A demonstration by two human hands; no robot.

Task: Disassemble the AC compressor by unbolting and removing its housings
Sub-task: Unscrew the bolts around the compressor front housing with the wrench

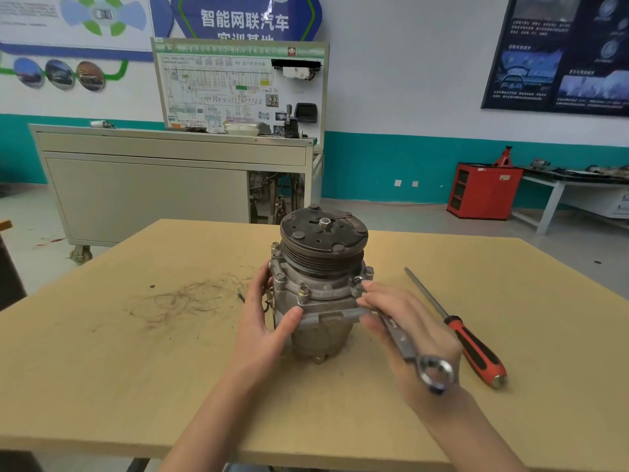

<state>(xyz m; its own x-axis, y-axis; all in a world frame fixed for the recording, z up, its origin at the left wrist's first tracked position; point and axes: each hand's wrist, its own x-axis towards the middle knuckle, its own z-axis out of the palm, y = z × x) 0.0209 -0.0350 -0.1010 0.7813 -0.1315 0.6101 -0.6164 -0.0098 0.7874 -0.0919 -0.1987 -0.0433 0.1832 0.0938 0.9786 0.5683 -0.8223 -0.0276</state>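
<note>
**torque_tim:** Can anyone make out what the working end of that wrench (398,337) is on? It's buried under the fingertips of the person's right hand (408,332), right at the flange of the compressor (320,301). Can't tell if it's actually seated on a bolt. The compressor's underside is hidden too, and the left fingers vanish round its far side. Both forearms get cut off by the bottom of the frame.

**ac_dave:** Same here, can't tell. What's clear is that the compressor stands upright around the middle of the table (119,386). There's a dark grooved pulley (323,240) on top, with a brownish clutch plate and a bright centre nut. The body below is dull grey cast metal, rounded, with a ring of hex bolts (303,291) standing up from the flange. The table is pale tan board, with dark scribbly scuffs (183,299) to the left of the compressor.

**torque_tim:** And the hands?

**ac_dave:** The left hand (262,318) cups the compressor's left side with the thumb pressed across the front, so that grip is wrapped on the housing. The right grip holds the wrench, fingers laid fairly straight along the flat steel shank, with the shiny ring end sticking back over the wrist. A long screwdriver (476,350) lies just right of that hand, not touching it. Its thin steel shaft points toward the far edge and its red-and-black handle toward the near right corner.
</note>
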